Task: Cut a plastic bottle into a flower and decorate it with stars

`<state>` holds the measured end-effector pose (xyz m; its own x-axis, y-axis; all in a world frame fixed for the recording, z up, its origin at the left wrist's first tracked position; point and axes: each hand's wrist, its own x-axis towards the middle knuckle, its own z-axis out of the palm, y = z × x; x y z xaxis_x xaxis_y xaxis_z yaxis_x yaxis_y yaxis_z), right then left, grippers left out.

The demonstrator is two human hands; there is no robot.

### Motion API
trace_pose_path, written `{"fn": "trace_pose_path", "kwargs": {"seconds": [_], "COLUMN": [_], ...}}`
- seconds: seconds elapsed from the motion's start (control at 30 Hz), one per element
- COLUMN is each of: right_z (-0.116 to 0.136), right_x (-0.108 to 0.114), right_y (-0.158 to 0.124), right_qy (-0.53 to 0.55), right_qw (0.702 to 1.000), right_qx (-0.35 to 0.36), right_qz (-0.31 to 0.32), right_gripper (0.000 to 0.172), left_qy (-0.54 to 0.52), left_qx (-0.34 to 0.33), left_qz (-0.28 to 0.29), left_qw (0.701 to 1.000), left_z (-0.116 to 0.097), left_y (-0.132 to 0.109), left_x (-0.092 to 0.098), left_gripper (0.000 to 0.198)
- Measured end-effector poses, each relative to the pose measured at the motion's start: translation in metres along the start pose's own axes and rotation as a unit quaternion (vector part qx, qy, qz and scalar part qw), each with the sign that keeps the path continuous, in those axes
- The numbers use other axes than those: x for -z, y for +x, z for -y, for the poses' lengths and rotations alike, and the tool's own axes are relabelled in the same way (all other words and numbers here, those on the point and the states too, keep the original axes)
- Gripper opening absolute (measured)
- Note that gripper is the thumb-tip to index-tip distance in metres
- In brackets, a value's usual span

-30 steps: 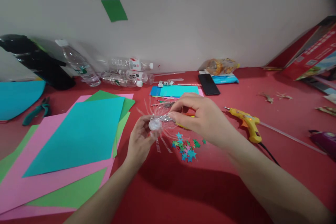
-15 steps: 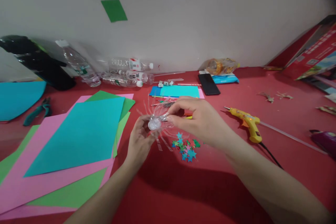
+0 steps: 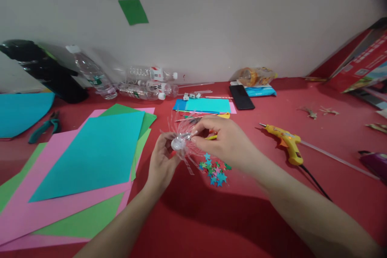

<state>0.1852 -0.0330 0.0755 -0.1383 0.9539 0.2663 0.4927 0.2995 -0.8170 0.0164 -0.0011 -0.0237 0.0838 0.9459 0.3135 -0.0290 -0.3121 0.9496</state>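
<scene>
Between my hands is a clear plastic bottle top (image 3: 178,143) with a whitish round end facing me and thin cut strips fanning out around it. My left hand (image 3: 161,160) is closed round its left side. Thumb and forefinger of my right hand (image 3: 223,135) pinch a shiny clear piece at its right side; whether this is one of the strips I cannot tell. Just below on the table lies a small heap of coloured paper stars (image 3: 216,171). A yellow-handled tool (image 3: 211,137) shows partly behind my right fingers.
Coloured paper sheets (image 3: 90,149) and pliers (image 3: 45,127) lie at left. A yellow hot glue gun (image 3: 286,141) with a clear glue stick lies at right. Plastic bottles (image 3: 142,90), a black flask (image 3: 45,72) and a phone (image 3: 242,97) are along the wall.
My right hand has shifted slightly left and down against the bottle top. The strips have turned a little, and more of the yellow item behind the hand shows. My left hand keeps its grip.
</scene>
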Motion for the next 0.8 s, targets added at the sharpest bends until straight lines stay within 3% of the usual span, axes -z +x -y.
{"fn": "trace_pose_path", "kwargs": {"seconds": [0.2, 0.43, 0.63, 0.8], "right_z": [0.001, -0.007, -0.005, 0.000], "right_x": [-0.004, -0.007, -0.011, -0.014], "right_y": [-0.002, 0.001, -0.001, -0.005], "right_qy": [0.000, 0.052, 0.042, 0.028], "right_qw": [1.000, 0.998, 0.999, 0.999], "right_qx": [-0.009, -0.043, -0.013, 0.021], "right_qz": [-0.014, -0.013, -0.003, -0.010], "right_gripper": [0.014, 0.009, 0.009, 0.010], "left_qy": [0.083, 0.185, 0.135, 0.161], "left_qx": [-0.036, -0.111, -0.078, -0.064], "left_qz": [-0.015, -0.060, -0.039, -0.040], "left_qw": [0.996, 0.975, 0.987, 0.984], "left_z": [0.001, 0.005, 0.013, 0.014], "left_y": [-0.001, -0.007, -0.011, -0.011], "left_x": [0.002, 0.006, 0.008, 0.010], "left_gripper": [0.028, 0.041, 0.041, 0.038]}}
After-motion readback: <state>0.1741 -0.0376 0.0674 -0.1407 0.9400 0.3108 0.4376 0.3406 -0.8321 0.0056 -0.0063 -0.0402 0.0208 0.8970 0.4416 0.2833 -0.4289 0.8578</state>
